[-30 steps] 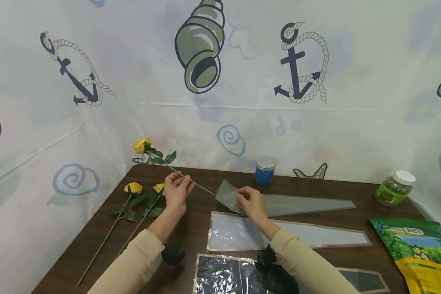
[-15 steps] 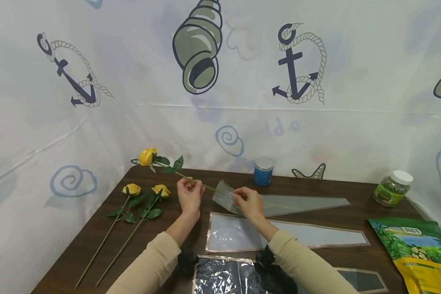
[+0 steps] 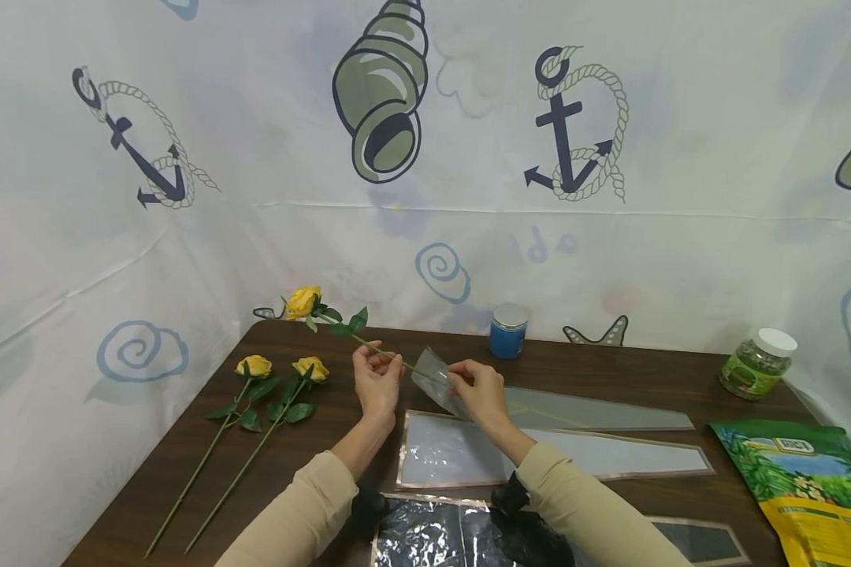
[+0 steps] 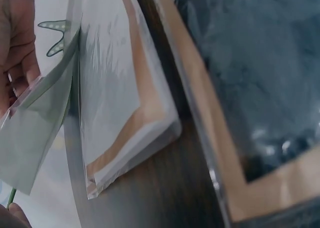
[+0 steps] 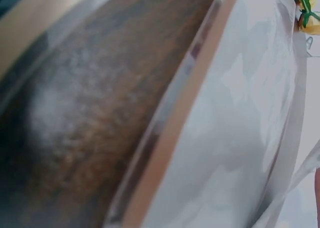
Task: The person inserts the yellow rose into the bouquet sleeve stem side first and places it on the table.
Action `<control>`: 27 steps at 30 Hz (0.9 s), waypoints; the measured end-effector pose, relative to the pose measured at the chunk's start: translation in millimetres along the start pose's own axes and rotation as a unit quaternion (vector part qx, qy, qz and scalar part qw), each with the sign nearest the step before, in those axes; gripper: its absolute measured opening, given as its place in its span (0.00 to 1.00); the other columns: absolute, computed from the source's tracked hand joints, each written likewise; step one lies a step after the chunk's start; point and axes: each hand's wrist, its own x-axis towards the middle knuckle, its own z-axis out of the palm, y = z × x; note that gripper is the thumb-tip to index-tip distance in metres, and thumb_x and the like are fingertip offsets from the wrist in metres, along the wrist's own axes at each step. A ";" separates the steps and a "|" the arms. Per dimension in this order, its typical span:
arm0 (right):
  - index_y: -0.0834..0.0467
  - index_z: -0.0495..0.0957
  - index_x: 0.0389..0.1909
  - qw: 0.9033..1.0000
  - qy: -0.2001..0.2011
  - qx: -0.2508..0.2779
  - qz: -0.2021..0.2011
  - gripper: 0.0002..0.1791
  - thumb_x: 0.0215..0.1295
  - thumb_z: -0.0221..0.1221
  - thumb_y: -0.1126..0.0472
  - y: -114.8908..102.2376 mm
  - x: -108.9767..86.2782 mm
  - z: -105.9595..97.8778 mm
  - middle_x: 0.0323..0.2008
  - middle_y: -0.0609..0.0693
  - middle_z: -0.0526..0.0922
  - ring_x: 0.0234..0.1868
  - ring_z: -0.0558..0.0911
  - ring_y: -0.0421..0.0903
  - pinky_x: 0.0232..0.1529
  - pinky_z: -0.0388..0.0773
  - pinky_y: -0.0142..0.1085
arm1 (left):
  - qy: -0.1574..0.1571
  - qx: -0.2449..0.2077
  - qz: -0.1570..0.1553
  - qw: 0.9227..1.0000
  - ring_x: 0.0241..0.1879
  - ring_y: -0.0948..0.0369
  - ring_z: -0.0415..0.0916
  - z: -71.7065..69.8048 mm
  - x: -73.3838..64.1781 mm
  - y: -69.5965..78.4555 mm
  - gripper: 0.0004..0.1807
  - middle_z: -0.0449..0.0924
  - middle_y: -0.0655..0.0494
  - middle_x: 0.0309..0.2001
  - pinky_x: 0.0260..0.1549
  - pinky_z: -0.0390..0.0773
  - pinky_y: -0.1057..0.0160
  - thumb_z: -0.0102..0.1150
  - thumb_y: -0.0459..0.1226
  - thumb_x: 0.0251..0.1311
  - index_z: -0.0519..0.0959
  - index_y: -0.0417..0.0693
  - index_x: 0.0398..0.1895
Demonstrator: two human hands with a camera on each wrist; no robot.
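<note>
In the head view my left hand [image 3: 379,382] pinches the stem of a yellow artificial-looking rose [image 3: 302,302], its bloom toward the upper left. The lower stem runs into the flared mouth of a clear, greyish flower sleeve [image 3: 589,408] and shows faintly through it. My right hand [image 3: 481,394] pinches that sleeve near its mouth. The left wrist view has the sleeve [image 4: 30,143] at left, with the green stem and a left fingertip below it. At the right wrist view's edge are a finger [image 5: 317,193] and yellow petals [image 5: 310,20].
Two yellow roses [image 3: 254,365] lie at left. A white copper-edged sleeve [image 3: 454,453] and a black one [image 3: 425,531] lie nearer me. A blue jar [image 3: 508,332] stands behind; a green-labelled jar [image 3: 757,366] and green-yellow bag [image 3: 797,488] are at right.
My left hand has moved right with the rose, and the stem is farther inside the sleeve. The right hand stays almost in place at the sleeve's mouth; the sleeve's far end has dropped slightly.
</note>
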 end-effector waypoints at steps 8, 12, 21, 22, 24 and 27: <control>0.63 0.83 0.32 1.000 0.019 -0.010 -0.017 0.03 0.59 0.62 0.67 -6.2 3.8 0.7 0.22 0.53 0.83 0.22 0.82 0.47 0.23 0.73 0.27 | -0.025 0.047 0.039 0.998 0.27 0.67 0.74 4.3 -7.0 -1.4 0.23 0.77 0.38 0.37 0.28 0.77 0.74 0.59 0.21 0.53 0.66 0.37 0.53; 0.64 0.83 0.33 1.000 0.022 0.004 -0.014 0.04 0.59 0.62 0.67 -9.3 3.6 1.1 0.24 0.54 0.84 0.23 0.83 0.49 0.24 0.75 0.27 | -0.039 0.067 0.054 0.996 0.30 0.66 0.75 5.4 -8.7 -1.6 0.28 0.78 0.37 0.41 0.28 0.74 0.75 0.60 0.22 0.53 0.64 0.40 0.58; 0.65 0.83 0.33 0.999 0.028 0.017 -0.010 0.04 0.59 0.62 0.68 -11.3 2.5 1.6 0.26 0.56 0.84 0.24 0.83 0.51 0.25 0.76 0.27 | -0.046 0.063 0.041 0.996 0.40 0.52 0.81 4.2 -7.8 5.8 0.25 0.79 0.37 0.44 0.35 0.80 0.68 0.49 0.34 0.68 0.58 0.47 0.67; 0.64 0.83 0.33 0.999 0.027 0.015 -0.009 0.04 0.59 0.62 0.67 -11.6 2.3 1.4 0.26 0.55 0.84 0.24 0.83 0.51 0.25 0.76 0.27 | -0.048 0.057 0.036 0.997 0.42 0.50 0.81 3.6 -7.4 7.0 0.24 0.79 0.37 0.45 0.37 0.81 0.66 0.46 0.37 0.70 0.58 0.47 0.68; 0.64 0.83 0.33 1.000 0.027 0.013 -0.009 0.04 0.59 0.62 0.67 -11.5 2.0 1.1 0.26 0.55 0.84 0.24 0.84 0.51 0.25 0.76 0.27 | -0.050 0.054 0.026 0.997 0.45 0.49 0.80 2.6 -6.6 9.2 0.21 0.78 0.39 0.47 0.40 0.81 0.64 0.40 0.40 0.73 0.61 0.44 0.66; 0.64 0.83 0.33 1.000 0.027 0.011 -0.009 0.04 0.59 0.62 0.67 -11.3 1.8 0.8 0.26 0.55 0.84 0.24 0.84 0.52 0.25 0.76 0.27 | -0.049 0.030 0.011 0.998 0.46 0.52 0.79 1.7 -5.2 12.5 0.22 0.76 0.39 0.49 0.41 0.80 0.65 0.37 0.41 0.73 0.64 0.40 0.65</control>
